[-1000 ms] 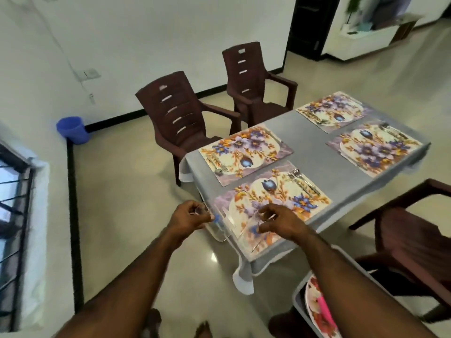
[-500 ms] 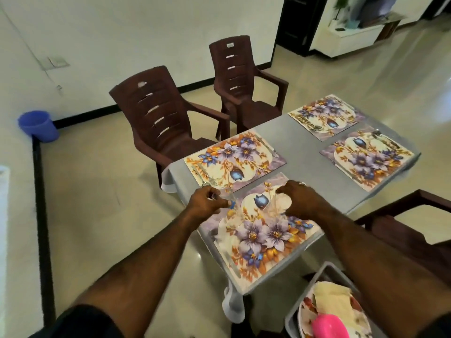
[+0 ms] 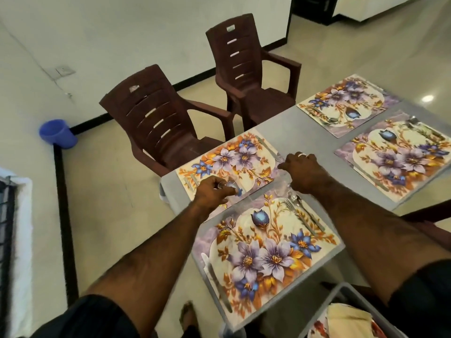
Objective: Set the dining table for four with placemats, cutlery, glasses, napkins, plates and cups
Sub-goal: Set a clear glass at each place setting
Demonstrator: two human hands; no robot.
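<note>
**Glasses going down near the bench corner**

Under the head camera, both hands are working at the seam between the two nearest placemats. The left hand is curling its fingers round the rim of a clear glass, which is sitting at the near edge of the far-side placemat. The right hand is arching over a second glass, of which only a faint outline is showing beneath the palm; whether those fingers are clamping it or merely hovering, I cannot tell.

Risks, as I am judging them: the left glass is standing close to the bench edge and corner, so a careless release or a brush from the withdrawing wrist could be tipping it to the floor. The transparent glasses are blending into the busy floral print, making them easy to knock. Just below the right fingers a fork and spoon are lying on the near placemat; a glass set on them would be rocking.

Well beyond the fingers, two more placemats are lying with cutlery. A knife is resting well below the left hand. Two brown chairs are crowding the bench's far side, and a grey bin holding what seem to be plates and napkins is waiting by the right forearm.
</note>
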